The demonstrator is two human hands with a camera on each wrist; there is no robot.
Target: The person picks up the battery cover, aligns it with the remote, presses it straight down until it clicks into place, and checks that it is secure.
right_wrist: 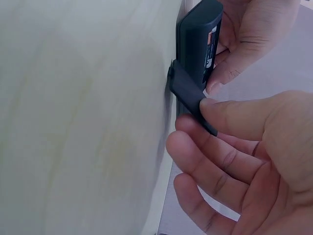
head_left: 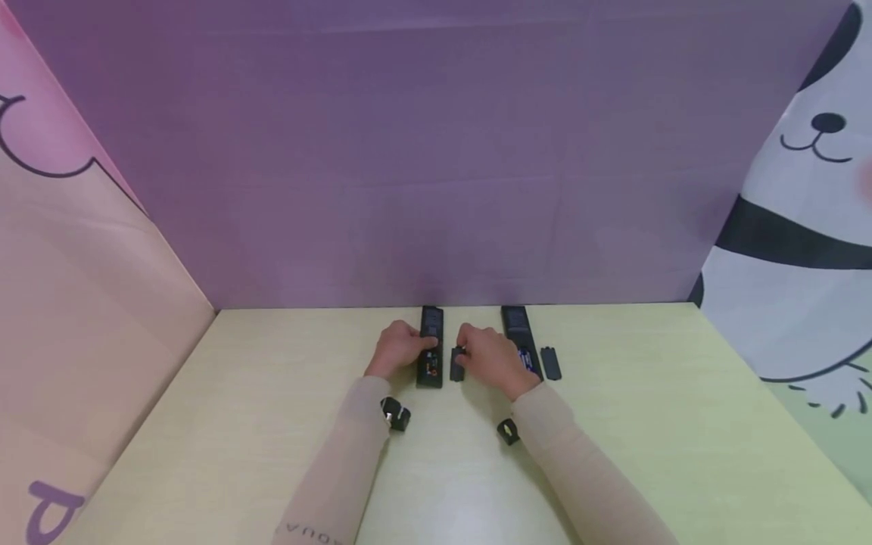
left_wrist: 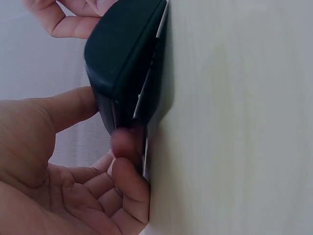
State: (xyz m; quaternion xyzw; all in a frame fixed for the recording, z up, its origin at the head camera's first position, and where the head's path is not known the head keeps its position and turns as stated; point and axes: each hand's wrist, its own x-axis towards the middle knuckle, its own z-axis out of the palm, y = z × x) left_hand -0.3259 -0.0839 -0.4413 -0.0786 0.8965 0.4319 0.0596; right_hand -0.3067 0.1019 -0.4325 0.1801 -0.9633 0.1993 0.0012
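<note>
A black remote control lies on the table with its back up and its battery compartment open, batteries showing inside. My left hand grips it from the left, with the thumb across its upper side and the fingers at its edge. To the right of this remote, my right hand pinches a black battery cover between thumb and fingers. In the right wrist view the cover is tilted, one end close to the tabletop. Partly behind the right hand lies a second black remote control, its compartment open with blue batteries in it.
Another black battery cover lies right of the second remote on the pale table. A purple backdrop rises at the table's far edge, close behind both remotes. Printed side panels flank the table. Each wrist wears a small black camera.
</note>
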